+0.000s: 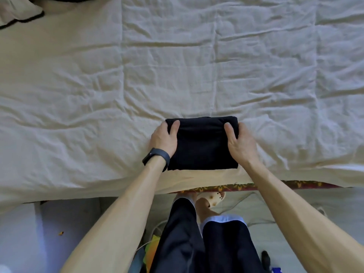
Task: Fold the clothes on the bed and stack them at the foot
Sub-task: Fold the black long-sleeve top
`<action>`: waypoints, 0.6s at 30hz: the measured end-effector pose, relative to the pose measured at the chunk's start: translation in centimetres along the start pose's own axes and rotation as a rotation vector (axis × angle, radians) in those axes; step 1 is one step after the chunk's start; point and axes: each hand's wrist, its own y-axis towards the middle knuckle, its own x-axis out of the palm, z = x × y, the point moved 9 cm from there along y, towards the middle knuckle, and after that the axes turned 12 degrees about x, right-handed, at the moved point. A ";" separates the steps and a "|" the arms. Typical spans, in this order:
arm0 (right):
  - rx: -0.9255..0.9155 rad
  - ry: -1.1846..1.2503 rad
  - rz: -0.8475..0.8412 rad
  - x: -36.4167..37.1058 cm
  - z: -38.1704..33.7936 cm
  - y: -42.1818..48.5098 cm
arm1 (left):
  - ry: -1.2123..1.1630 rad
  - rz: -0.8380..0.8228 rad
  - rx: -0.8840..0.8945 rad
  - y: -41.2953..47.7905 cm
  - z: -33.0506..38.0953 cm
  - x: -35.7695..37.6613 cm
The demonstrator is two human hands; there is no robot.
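While both hands grip it from the sides, the black folded cloth garment (202, 143), a compact rectangle, lies on the wrinkled cream bed sheet (197, 66) very near the edge of the bed where the person stands. The left hand (163, 140), with a dark band on its wrist (156, 157), grasps the left side of the garment, thumb on top and fingers hidden beneath or beside it. The right hand (240, 142) grasps the right side in the same way. I judge that this even hold keeps the folds together, so the bundle can be set down or shifted without opening. Beyond the garment the sheet carries no other clothes that I can see; only a beige pillow with dark piping (17, 10) shows far from it, at the upper left corner. No basket or box is visible.
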 end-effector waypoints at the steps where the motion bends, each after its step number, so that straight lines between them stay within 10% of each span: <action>1: 0.012 -0.024 0.019 0.4 0.0 0.4 | 0.023 0.003 -0.018 0.3 -0.2 0.4; 7: 0.189 -0.178 0.017 1.6 0.1 1.7 | 0.115 0.172 -0.171 -0.5 0.4 0.3; 18: 0.320 0.311 -0.505 1.7 1.0 2.0 | -0.668 -0.061 -0.358 -0.8 -3.2 2.5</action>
